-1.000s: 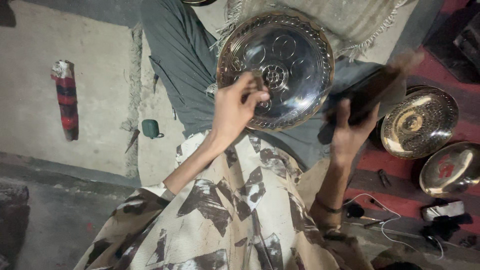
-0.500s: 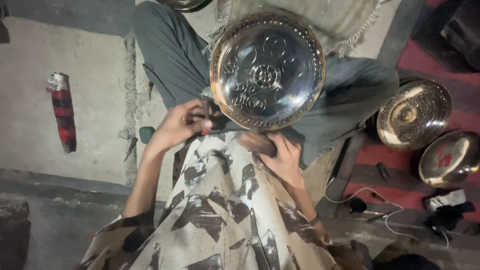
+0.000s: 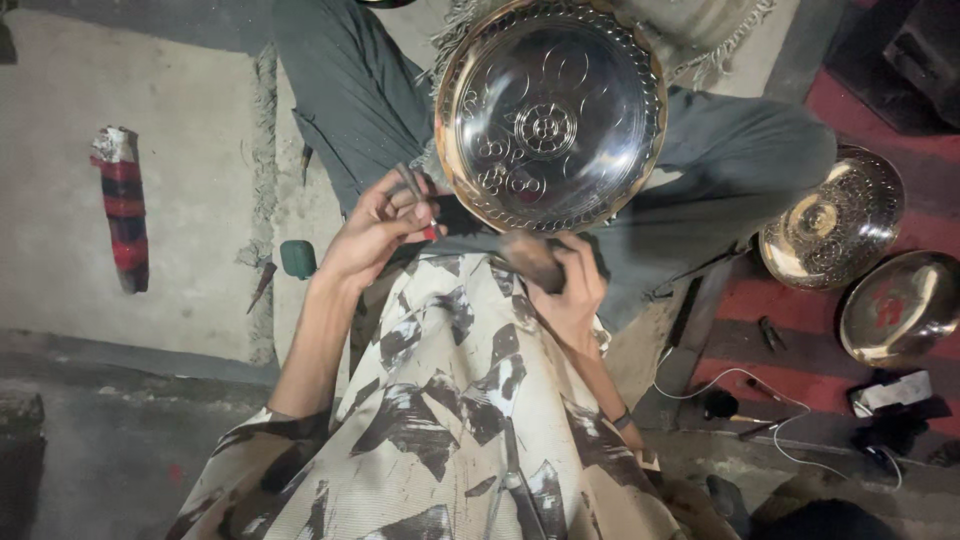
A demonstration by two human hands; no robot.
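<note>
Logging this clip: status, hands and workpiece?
Left hand pinching a thin punch beside the bowl's rim. Right hand gripping a blurred dark tool below the bowl. Engraved metal bowl in lap. Nothing between tools and bowl.

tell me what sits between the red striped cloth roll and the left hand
A small green block on the bare concrete floor, in the head view.

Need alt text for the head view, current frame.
Seen from above, a seated person holds a large engraved metal bowl on their lap; the left hand grips a thin punch-like tool at the bowl's edge, the right hand a blurred dark tool below it. Two more metal bowls lie on a red mat at right.
</note>
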